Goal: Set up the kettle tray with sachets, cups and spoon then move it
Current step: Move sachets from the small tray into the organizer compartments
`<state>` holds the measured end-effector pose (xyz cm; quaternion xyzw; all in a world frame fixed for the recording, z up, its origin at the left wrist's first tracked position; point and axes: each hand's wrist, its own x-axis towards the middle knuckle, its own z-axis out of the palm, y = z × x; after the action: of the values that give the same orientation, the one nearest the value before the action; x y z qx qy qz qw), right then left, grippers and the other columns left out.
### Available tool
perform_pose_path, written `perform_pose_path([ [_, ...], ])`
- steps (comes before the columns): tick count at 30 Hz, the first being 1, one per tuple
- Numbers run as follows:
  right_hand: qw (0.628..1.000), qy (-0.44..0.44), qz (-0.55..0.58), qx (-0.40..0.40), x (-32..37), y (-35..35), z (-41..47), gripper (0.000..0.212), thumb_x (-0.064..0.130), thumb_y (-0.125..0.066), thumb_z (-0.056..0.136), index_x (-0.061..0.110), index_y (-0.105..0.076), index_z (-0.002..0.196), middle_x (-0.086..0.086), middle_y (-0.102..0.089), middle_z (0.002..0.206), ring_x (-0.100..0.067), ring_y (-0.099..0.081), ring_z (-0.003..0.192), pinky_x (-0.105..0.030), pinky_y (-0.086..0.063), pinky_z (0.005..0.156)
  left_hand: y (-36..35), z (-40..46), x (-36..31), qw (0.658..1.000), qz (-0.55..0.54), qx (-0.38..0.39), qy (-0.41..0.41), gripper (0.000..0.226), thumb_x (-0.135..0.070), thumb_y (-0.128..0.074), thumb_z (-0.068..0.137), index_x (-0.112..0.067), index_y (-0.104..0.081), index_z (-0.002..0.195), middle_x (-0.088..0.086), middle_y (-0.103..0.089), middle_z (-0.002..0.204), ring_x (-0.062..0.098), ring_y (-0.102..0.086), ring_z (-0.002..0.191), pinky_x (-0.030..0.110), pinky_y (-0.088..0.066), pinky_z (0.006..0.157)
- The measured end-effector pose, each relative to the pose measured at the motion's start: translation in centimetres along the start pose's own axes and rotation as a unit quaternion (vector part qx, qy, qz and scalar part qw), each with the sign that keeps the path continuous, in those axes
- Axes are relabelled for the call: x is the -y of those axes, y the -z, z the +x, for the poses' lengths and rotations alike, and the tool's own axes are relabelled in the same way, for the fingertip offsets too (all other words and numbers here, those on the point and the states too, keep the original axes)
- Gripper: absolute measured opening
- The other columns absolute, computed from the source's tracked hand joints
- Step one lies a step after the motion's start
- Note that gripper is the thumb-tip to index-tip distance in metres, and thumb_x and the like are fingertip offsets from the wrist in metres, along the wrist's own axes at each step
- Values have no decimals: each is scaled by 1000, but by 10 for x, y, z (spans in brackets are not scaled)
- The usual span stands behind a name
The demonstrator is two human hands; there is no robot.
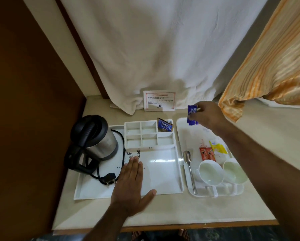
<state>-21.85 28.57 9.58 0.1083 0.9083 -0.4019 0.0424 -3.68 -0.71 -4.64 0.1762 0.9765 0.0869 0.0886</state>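
A white kettle tray [163, 174] lies on the table with a steel and black kettle [97, 138] at its left and a divided sachet rack [149, 134] at its back. One Tetley tea sachet [164, 125] stands in the rack's back right compartment. My left hand [130, 186] rests flat on the tray's front, fingers straight. My right hand [208, 115] pinches blue sachets [191, 114] in the air above the far end of a second white tray [182, 136]. That tray holds a spoon [189, 164], red sachets [206, 153], a yellow sachet [218, 147] and two white cups [211, 173] [234, 171].
A printed notice card [159, 101] leans against white cloth [154, 49] at the table's back. An orange striped curtain [271, 66] hangs at the right. The kettle's cord and plug [109, 180] lie on the tray. Dark specks dot the tray near the rack. A brown wall stands at the left.
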Motion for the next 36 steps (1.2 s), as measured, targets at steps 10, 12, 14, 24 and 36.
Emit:
perform_pose_path([
  [10,986,127,-71,77,88,-90,-3,24,27,-75,68,26,-60,87,6,-61,89,-16,-56,82,-28,-45,68,-1,0,1,1000,4,0,-10,101,-78,-26,91,-5,-2,157,14,8,166,29,7,154,46,-4,120],
  [12,975,144,-149,84,90,-104,-4,20,29,-73,70,26,-62,86,5,-65,89,-18,-59,84,-31,-47,71,-2,-1,1,1000,-3,-1,-10,101,-78,-25,91,-6,0,157,14,9,166,28,8,154,46,-5,121],
  [14,958,166,-213,94,91,-114,-3,17,32,-70,73,27,-60,86,3,-67,88,-22,-60,86,-35,-42,78,-2,0,1,1000,-7,-1,-9,102,-79,-23,90,-6,2,157,13,11,166,27,11,154,49,-7,124],
  [24,920,206,-314,108,89,-111,7,46,38,-69,76,36,-59,121,-2,-66,115,-29,-57,108,-42,-35,93,-1,0,1,1000,-14,5,-5,102,-82,-16,89,-9,10,156,10,21,164,24,19,152,48,-1,124],
  [36,910,235,-333,71,80,-110,6,30,30,-46,91,24,-72,103,-7,-68,105,-32,-51,98,-40,-37,82,1,1,-1,1000,-9,25,2,103,-84,-12,86,-13,15,155,8,24,163,23,22,151,50,-2,124],
])
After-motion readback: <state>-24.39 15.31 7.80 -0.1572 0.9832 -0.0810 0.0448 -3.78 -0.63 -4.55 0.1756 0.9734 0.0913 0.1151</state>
